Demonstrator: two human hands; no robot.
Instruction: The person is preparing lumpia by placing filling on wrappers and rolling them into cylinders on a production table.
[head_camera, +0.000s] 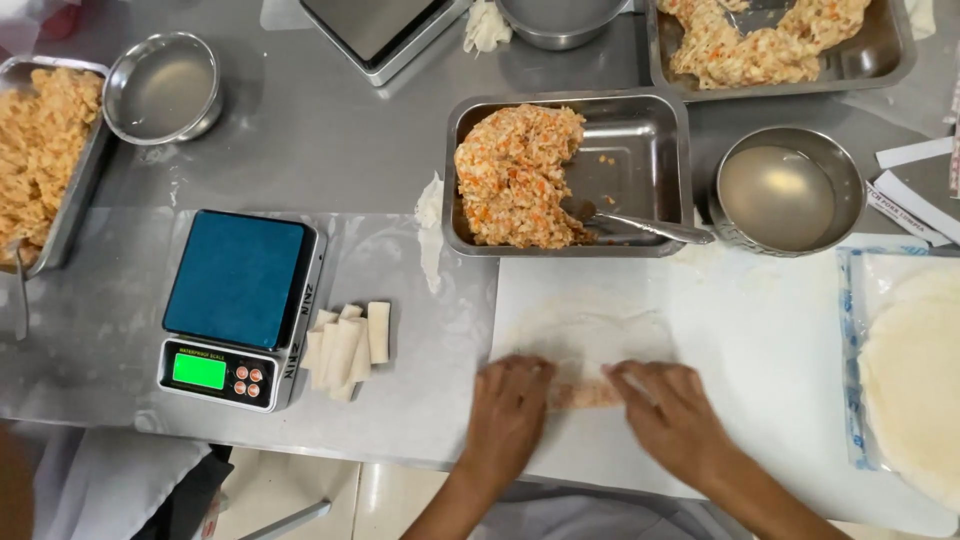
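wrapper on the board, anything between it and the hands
Nothing visible: the left hand and right hand both rest directly on the wrapper, pressing its near edge over the filling on the white board.

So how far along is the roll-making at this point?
Done: a small pile of finished rolls lies beside the scale. In hand: left hand and right hand press a filled wrapper on the white board. Left: much filling in the tray and a stack of wrappers.

Obscured and cropped items
Both hands cover the roll's ends; wrapper stack cut off at right edge; left tray cropped.
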